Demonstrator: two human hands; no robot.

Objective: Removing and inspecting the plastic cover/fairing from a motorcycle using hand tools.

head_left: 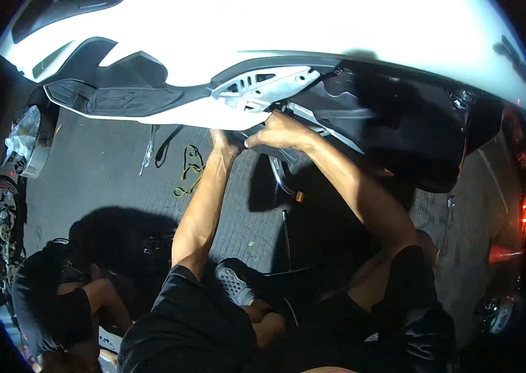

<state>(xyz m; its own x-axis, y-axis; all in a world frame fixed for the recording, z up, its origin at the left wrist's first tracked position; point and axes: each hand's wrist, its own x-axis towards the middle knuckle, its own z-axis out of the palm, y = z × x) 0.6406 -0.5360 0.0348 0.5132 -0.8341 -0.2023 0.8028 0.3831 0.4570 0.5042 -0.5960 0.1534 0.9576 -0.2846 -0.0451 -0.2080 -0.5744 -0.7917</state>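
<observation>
A white scooter (pixel 337 31) fills the top, with a black ribbed footboard (pixel 126 99) along its lower side. Behind the footboard, a silver bracket (pixel 266 87) is exposed. My left hand (pixel 228 144) reaches up beneath the white lower panel, its fingers mostly hidden behind the edge. Just right of it, my right hand (pixel 278 132) is bent around the underside below the bracket, a finger pointing toward my left hand. What it grips there is hidden. Under my right wrist, a metal stand (pixel 281 177) with an orange-brown tip hangs down.
A yellow-and-black cord (pixel 189 174) and a slim metal tool (pixel 150 149) lie on the pavement. Near my shoe (pixel 235 283) is a T-handle wrench (pixel 286 242). Another person (pixel 58 298) crouches at lower left, by a parked motorcycle (pixel 2 214). An orange cone (pixel 504 253) stands far right.
</observation>
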